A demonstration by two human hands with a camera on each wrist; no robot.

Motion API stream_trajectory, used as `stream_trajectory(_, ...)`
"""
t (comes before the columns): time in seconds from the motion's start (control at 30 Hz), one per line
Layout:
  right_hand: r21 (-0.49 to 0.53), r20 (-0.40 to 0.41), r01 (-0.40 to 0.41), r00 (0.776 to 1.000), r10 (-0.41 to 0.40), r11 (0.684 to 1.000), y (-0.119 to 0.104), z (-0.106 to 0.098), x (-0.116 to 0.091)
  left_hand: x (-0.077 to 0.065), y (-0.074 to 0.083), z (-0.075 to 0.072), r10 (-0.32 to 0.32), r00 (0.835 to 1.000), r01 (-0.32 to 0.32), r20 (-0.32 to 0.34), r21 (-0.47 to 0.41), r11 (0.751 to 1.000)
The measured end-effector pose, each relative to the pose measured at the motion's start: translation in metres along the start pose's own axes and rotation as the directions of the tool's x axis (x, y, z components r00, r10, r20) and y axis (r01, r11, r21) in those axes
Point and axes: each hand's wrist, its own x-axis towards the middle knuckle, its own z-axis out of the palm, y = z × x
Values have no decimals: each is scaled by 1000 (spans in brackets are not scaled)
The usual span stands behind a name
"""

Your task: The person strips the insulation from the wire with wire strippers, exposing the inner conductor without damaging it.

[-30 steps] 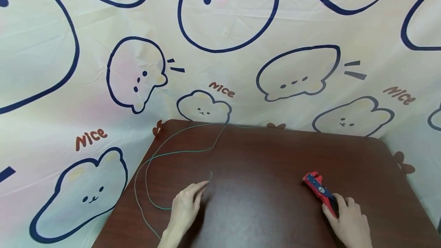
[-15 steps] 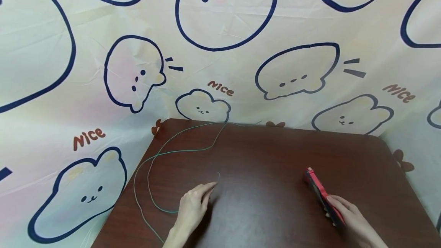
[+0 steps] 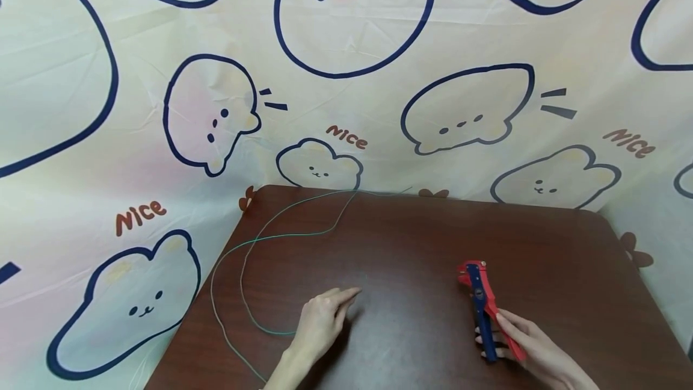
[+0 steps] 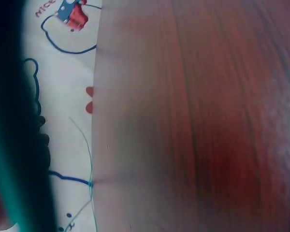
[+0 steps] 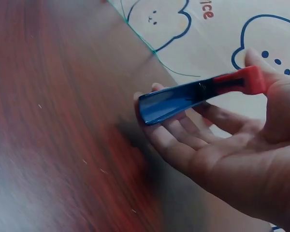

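Note:
My left hand [image 3: 322, 324] pinches the thin green wire [image 3: 281, 235] between thumb and forefinger, low over the table. The wire's short free end beyond the fingertips is barely visible. From that hand the wire loops left and back across the table. To the right, my right hand [image 3: 533, 348] holds a red and blue wire stripper [image 3: 479, 294], its head pointing away from me. In the right wrist view the fingers wrap under the blue handle [image 5: 171, 101], while the red handle [image 5: 253, 79] sits toward the palm. A blurred teal band [image 4: 34, 193] fills the left wrist view's left side.
The dark brown wooden table [image 3: 411, 245] meets a pale printed cloth [image 3: 346, 107] at its back and left edges. A loose wire end [image 3: 403, 191] reaches the back edge. Small pale specks [image 5: 84, 162] lie on the tabletop.
My left hand has moved right with the wire. My right hand has turned the wire stripper over and back, and it now stands steeper and further left, its blue handle swung out from the red one.

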Motion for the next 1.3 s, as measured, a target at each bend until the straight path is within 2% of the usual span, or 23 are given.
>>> stream_trajectory(0.07,70,95,11,995,-18,997,3,3,2,1,3,2,13,1000,-13,27,-6,1000)
stream_trajectory(0.13,165,191,4,981,-36,986,6,7,4,2,5,3,28,999,-28,46,-14,1000)
stream_trajectory(0.27,359,372,-56,924,-88,932,6,17,6,5,9,4,56,996,-55,65,-28,998)
stream_trajectory(0.37,437,448,-84,884,-135,896,7,23,8,6,12,4,79,994,-78,69,-17,997)
stream_trajectory(0.47,472,464,-82,870,-168,878,8,25,10,7,14,6,92,992,-91,84,-15,996)
stream_trajectory(0.67,518,434,-79,883,-182,852,13,30,12,7,19,11,134,987,-133,93,-14,991)
stream_trajectory(0.9,569,477,-44,831,-286,821,21,35,20,10,22,16,156,981,-154,115,-33,988)
stream_trajectory(1.1,591,460,-36,836,-299,806,19,37,20,12,23,18,143,982,-139,124,-45,989)
stream_trajectory(1.17,597,467,-36,828,-310,802,19,38,20,12,22,18,148,982,-144,118,-41,989)
stream_trajectory(1.23,605,479,-34,814,-329,796,19,39,21,12,22,18,151,982,-148,114,-41,988)
stream_trajectory(1.3,617,500,-31,787,-361,786,19,40,22,11,22,19,155,982,-151,109,-42,988)
